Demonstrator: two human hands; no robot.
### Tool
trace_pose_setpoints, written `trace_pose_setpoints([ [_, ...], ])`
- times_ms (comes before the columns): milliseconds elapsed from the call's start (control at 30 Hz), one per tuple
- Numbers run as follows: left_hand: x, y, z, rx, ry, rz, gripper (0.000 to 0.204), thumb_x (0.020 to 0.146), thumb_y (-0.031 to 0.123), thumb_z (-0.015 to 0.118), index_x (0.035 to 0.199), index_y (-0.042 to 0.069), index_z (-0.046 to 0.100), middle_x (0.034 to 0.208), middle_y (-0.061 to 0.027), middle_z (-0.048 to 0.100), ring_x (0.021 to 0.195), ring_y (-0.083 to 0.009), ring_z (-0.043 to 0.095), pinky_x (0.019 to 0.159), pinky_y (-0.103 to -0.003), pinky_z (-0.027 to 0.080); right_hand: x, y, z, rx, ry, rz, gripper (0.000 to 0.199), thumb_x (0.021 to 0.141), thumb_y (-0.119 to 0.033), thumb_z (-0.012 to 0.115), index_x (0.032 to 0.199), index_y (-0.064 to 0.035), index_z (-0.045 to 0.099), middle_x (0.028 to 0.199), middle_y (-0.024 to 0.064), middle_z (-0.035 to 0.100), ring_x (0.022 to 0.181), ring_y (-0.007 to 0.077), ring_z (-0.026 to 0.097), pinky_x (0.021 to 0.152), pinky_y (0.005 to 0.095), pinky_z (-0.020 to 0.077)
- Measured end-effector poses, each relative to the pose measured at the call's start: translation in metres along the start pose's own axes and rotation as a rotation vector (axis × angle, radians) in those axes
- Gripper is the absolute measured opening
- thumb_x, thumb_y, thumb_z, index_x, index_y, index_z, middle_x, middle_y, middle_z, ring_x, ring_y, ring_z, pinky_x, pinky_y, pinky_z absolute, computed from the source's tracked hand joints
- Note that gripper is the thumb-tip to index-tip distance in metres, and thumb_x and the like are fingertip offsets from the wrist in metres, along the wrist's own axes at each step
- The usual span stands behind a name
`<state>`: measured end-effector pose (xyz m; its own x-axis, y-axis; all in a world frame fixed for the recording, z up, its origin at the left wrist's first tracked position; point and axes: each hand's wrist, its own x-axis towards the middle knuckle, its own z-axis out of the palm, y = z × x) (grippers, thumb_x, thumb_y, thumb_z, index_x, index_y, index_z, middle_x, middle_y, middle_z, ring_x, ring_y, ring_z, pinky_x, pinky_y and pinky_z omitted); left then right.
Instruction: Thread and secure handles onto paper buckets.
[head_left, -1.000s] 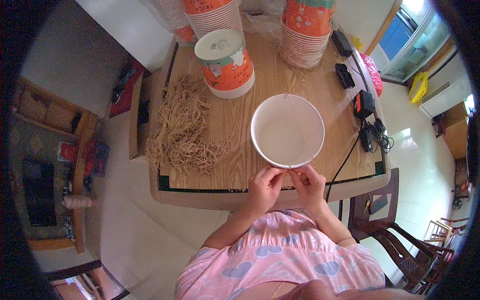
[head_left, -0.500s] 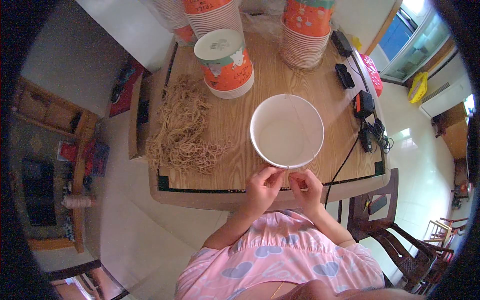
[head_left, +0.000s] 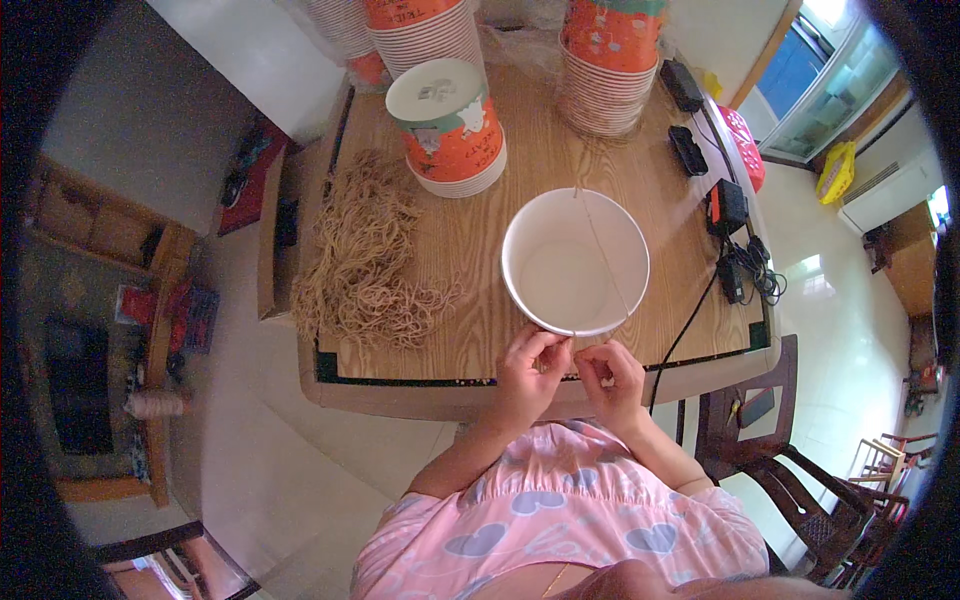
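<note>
A white bucket (head_left: pixel 526 245) stands on the table (head_left: pixel 468 240), a thin cord (head_left: pixel 604 258) crossing its mouth. The left hand (head_left: pixel 535 370) pinches narrowly at the near rim; the right hand's (head_left: pixel 612 380) fingers curl narrowly beside it; I cannot tell what they hold. Brown twine (head_left: pixel 365 270) lies left.

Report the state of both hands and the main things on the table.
Cup: upright, mouth up.
Cord: strung across its mouth.
Left hand: bunched at the near rim, grip unclear.
Right hand: curled beside it, grip unclear.
Twine: loose heap.
Front stack: upside down.
Right stack: upside down.
Cable: partly coiled.
</note>
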<state>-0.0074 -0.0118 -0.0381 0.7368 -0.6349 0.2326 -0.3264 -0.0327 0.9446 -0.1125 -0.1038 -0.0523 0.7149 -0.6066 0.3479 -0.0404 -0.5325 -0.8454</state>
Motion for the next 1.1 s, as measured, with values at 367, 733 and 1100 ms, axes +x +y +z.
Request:
trace_pose_setpoints([
  [367, 0.000, -0.015, -0.002, -0.227, -0.025, -0.273, 0.012, 0.080, 0.006, 0.067, 0.090, -0.001, 0.068, 0.081, -0.0036, 0.067, 0.069, -0.0080, 0.060, 0.062, -0.023, 0.048, -0.002, 0.011, 0.006, 0.114, 0.073, 0.113, 0.006, 0.078, -0.001, 0.064, 0.080, -0.0017, 0.058, 0.060, 0.0049, 0.049, 0.051, 0.0087, 0.045, 0.046, 0.0233, 0.0374],
  [733, 0.000, -0.022, 0.003, -0.402, -0.053, -0.385, 0.010, 0.083, 0.006, 0.064, 0.091, 0.001, 0.066, 0.072, -0.0002, 0.061, 0.057, -0.0048, 0.051, 0.049, -0.019, 0.041, 0.004, 0.006, 0.006, 0.043, 0.040, 0.110, 0.007, 0.083, -0.002, 0.059, 0.089, -0.0014, 0.062, 0.059, 0.0070, 0.049, 0.048, 0.0096, 0.043, 0.045, 0.0243, 0.0366],
  [1100, 0.004, -0.015, 0.007, -0.533, 0.020, -0.515, 0.007, 0.083, 0.008, 0.064, 0.084, 0.001, 0.065, 0.071, -0.0013, 0.062, 0.056, -0.0058, 0.051, 0.048, -0.020, 0.041, 0.008, 0.012, 0.009, 0.029, 0.079, -0.156, 0.003, 0.083, 0.000, 0.058, 0.084, -0.0008, 0.060, 0.053, -0.0001, 0.041, 0.047, 0.0042, 0.034, 0.042, 0.0215, 0.0266],
])
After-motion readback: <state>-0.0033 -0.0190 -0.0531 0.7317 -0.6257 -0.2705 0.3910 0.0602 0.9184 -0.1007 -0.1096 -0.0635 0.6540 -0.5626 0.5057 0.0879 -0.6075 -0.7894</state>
